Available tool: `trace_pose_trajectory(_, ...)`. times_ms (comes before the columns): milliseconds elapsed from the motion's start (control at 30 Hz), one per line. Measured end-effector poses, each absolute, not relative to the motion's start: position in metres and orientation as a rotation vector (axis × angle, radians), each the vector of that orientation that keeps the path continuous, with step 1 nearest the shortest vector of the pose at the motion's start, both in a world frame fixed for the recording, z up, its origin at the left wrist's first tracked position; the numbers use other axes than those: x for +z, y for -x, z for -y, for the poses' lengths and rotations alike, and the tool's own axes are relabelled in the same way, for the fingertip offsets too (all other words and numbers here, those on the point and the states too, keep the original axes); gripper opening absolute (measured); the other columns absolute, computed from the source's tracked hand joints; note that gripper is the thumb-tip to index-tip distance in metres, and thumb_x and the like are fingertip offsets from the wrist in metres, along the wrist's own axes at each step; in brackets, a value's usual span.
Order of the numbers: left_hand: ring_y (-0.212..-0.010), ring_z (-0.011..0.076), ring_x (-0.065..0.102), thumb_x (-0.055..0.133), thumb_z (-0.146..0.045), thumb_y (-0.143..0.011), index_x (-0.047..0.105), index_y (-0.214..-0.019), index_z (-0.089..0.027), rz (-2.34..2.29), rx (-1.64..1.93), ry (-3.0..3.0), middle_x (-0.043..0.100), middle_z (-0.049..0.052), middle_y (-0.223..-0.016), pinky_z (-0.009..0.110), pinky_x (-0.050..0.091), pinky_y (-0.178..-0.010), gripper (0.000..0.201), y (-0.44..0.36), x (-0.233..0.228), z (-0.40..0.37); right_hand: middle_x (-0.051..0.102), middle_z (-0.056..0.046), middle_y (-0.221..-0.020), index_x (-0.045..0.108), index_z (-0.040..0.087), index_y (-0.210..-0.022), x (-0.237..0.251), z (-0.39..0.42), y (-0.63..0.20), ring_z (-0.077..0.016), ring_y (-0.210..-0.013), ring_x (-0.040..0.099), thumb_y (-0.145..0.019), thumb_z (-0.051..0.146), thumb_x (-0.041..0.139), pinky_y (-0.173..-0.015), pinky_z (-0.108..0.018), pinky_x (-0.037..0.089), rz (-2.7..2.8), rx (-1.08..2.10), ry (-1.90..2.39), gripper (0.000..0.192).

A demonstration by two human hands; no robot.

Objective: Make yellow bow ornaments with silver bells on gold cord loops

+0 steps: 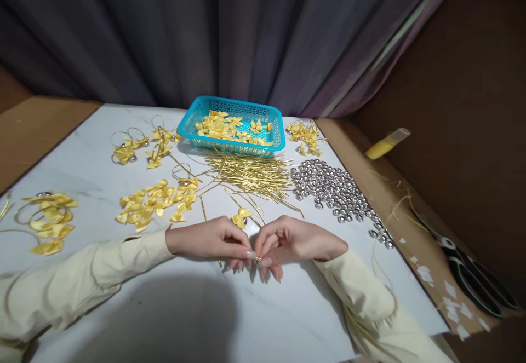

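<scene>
Left hand (213, 240): I see thumb and forefinger pinched together on a thin gold wire (257, 258), grip clamped.
Right hand (293, 241): grip clamped on the same wire, fingertips touching the left's.
Wire axis: too little shows to tell; both hands equally near.
Bow (241, 218): yellow, with a small bell, just beyond the two grips, between them.
Loose bows (154, 201): beyond, left of the left grip.
Wire bundle (255, 177): farther out, straight ahead.
Silver bells (335, 190): beyond, right of the right grip.
Blue basket (232, 147): farthest on the worktop (255, 319), bows inside.
</scene>
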State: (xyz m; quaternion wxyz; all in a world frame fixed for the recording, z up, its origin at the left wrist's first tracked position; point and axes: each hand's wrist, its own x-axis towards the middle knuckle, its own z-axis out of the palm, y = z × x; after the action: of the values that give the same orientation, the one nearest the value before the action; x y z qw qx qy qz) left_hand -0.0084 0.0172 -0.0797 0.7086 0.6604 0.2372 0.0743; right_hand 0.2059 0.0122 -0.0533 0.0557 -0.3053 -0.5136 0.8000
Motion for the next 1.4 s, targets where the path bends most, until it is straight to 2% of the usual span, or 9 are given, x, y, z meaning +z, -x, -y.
trace_pose_trajectory(133,-0.054,0.0076,0.058,0.057,-0.031,-0.088,0.067,-0.078,-0.012,-0.532,0.181,-1.459,0.064,0.001,-0.061,0.016,0.045,-0.055,0.024,0.0079,-0.0798,-0.0168,0.071,-0.003,-0.070,0.067,0.010,-0.080,-0.0537,-0.0126,-0.2046,-0.0066,-0.049,0.061,-0.068,0.019,0.074,-0.051,-0.019,0.052,1.528,2.451,0.943,0.016)
trace_pose_trajectory(467,-0.055,0.0085,0.059,0.056,-0.034,-0.088,0.067,-0.079,-0.012,-0.502,0.156,-1.459,0.067,0.002,-0.065,0.017,0.046,-0.057,0.026,0.0098,-0.0794,-0.0175,0.071,-0.005,-0.068,0.072,0.009,-0.077,-0.0506,-0.0141,-0.2037,-0.0040,-0.045,0.055,-0.072,0.019,0.070,-0.047,-0.016,0.046,1.624,2.337,1.050,0.011)
trace_pose_trajectory(633,-0.071,0.0123,0.062,0.045,-0.038,-0.094,0.068,-0.065,-0.013,-0.457,0.128,-1.459,0.065,0.004,-0.063,0.022,0.048,-0.074,0.044,0.0074,-0.0758,-0.0199,0.070,-0.005,-0.066,0.073,0.009,-0.078,-0.0534,-0.0133,-0.2056,-0.0048,-0.046,0.055,-0.071,0.021,0.071,-0.047,-0.017,0.046,1.605,2.321,1.075,0.014)
trace_pose_trajectory(833,-0.058,0.0092,0.057,0.052,-0.036,-0.091,0.070,-0.090,-0.015,-0.494,0.072,-1.436,0.067,0.003,-0.068,0.019,0.044,-0.060,0.028,0.0094,-0.0782,-0.0221,0.070,-0.005,-0.069,0.072,0.009,-0.079,-0.0550,-0.0140,-0.2079,-0.0050,-0.048,0.056,-0.072,0.025,0.071,-0.049,-0.017,0.048,1.622,2.314,1.019,0.018)
trace_pose_trajectory(1133,-0.057,0.0095,0.058,0.056,-0.040,-0.088,0.071,-0.087,-0.014,-0.505,0.079,-1.415,0.066,0.003,-0.065,0.019,0.045,-0.059,0.030,0.0110,-0.0804,-0.0222,0.069,-0.004,-0.065,0.067,0.008,-0.080,-0.0530,-0.0109,-0.2078,-0.0088,-0.052,0.062,-0.065,0.025,0.077,-0.053,-0.021,0.052,1.478,2.347,1.051,0.024)
trace_pose_trajectory(1400,-0.055,0.0086,0.057,0.057,-0.038,-0.088,0.073,-0.089,-0.016,-0.505,0.084,-1.422,0.066,0.002,-0.064,0.018,0.044,-0.058,0.027,0.0114,-0.0815,-0.0226,0.069,-0.003,-0.065,0.065,0.009,-0.081,-0.0540,-0.0105,-0.2086,-0.0085,-0.053,0.062,-0.068,0.022,0.075,-0.054,-0.021,0.052,1.482,2.353,0.992,0.021)
